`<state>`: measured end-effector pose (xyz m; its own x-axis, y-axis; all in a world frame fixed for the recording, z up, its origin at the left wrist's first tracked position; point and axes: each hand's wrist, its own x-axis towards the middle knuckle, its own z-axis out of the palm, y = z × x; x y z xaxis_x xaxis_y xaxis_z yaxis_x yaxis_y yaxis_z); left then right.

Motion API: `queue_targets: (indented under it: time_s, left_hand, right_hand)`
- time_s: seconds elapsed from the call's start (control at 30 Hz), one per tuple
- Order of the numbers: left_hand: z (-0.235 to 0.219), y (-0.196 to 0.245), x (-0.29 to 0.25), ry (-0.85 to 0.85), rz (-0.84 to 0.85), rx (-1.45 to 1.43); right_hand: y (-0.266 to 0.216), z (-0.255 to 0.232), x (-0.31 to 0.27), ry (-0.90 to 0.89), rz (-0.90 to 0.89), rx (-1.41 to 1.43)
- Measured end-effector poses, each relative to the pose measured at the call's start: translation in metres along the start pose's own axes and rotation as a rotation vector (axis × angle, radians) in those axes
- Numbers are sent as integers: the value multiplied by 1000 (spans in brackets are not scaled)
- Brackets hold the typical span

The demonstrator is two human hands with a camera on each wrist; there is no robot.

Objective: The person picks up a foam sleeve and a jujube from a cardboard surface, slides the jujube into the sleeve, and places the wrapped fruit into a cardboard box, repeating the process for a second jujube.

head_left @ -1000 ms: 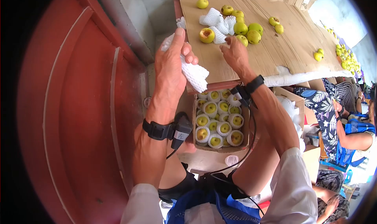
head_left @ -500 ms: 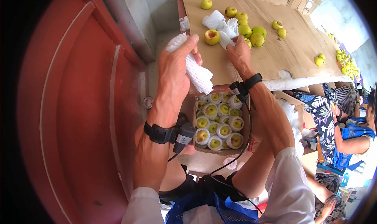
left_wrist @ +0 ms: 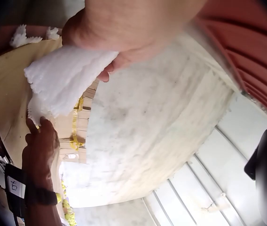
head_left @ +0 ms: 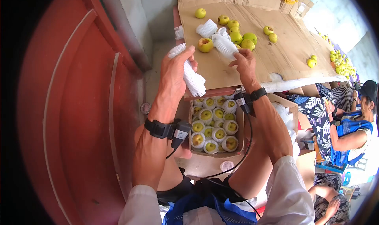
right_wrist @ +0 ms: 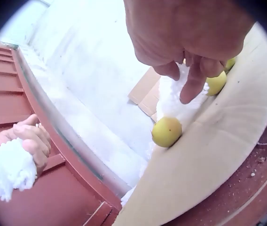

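My left hand (head_left: 173, 73) grips a bundle of white foam net sleeves (head_left: 193, 81), which hangs out below the fingers. In the left wrist view that bundle (left_wrist: 70, 77) spreads beneath the palm. Over the cardboard-covered table, my right hand (head_left: 245, 69) pinches the near end of another foam net sleeve (head_left: 224, 46) between thumb and fingers. A yellow-green apple with a brown hollow (head_left: 205, 45) lies just left of that sleeve. Several more apples (head_left: 236, 38) sit behind and to its right. One further foam net (head_left: 206, 28) rests at the back left.
Below the table edge stands a carton (head_left: 241, 136) packed with apples in foam nets. A red door (head_left: 79, 106) is on the left. At the right sits another person (head_left: 343, 134), with a large heap of apples (head_left: 342, 63) beyond on the table.
My right hand has reached to the foam nets, pinched one and drawn it toward me, apart from the net at the back. My left hand keeps its bundle.
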<state>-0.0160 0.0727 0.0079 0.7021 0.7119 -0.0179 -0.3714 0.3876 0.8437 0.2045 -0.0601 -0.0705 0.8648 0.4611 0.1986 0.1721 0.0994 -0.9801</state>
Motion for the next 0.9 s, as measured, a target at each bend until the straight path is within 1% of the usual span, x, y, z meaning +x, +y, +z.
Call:
queue_targets:
  time_s: [0.03, 0.07, 0.13, 0.17, 0.23, 0.27, 0.33, 0.37, 0.43, 0.47, 0.53, 0.57, 0.63, 0.7, 0.77, 0.83, 0.9]
  left_hand:
    - [1, 0, 1, -10, 2, 4]
    - [1, -1, 2, -11, 4, 3]
    - [2, -2, 1, -1, -32, 53]
    - [4, -3, -1, -3, -34, 55]
    - [8, -4, -5, -20, -47, 173]
    - [11, -5, -7, -19, -47, 179]
    - [19, -5, -12, -56, -59, 215]
    - [18, -8, -10, -53, -57, 218]
    - [19, -12, -6, -116, -77, 236]
    - [20, -15, -5, -120, -94, 165]
    - [21, -16, -5, -112, -99, 148]
    - [21, -17, -4, -108, -107, 127]
    - [21, -18, -3, -86, -107, 99]
    - [20, -20, -1, -66, -109, 75]
    - [18, -24, 3, -42, -74, 36]
    - [18, -24, 3, -56, -67, 35]
    - [17, -23, 4, -71, -63, 32]
  right_hand:
    - [-4, -5, -1, -34, 50, 114]
    - [-8, -9, -1, -34, 47, 114]
    - [-18, -15, -5, -100, 177, 443]
    - [-21, -16, -7, -97, 177, 444]
    - [-23, -14, -13, -87, 421, 616]
    - [-24, -14, -16, -88, 422, 622]
    - [-39, -13, -30, -230, 406, 647]
    - [-46, -11, -38, -233, 408, 651]
    - [-57, -7, -51, -372, 306, 627]
    - [-52, -8, -52, -375, 307, 631]
    - [-49, -9, -56, -548, -48, 132]
    - [-46, -10, -60, -548, -50, 134]
    - [-68, 0, -79, -450, 265, 511]
    - [-66, -1, -83, -446, 282, 538]
    - [-64, -1, -84, -441, 301, 565]
    - [-65, 0, -83, -371, 464, 594]
    - [-66, -1, -85, -369, 453, 581]
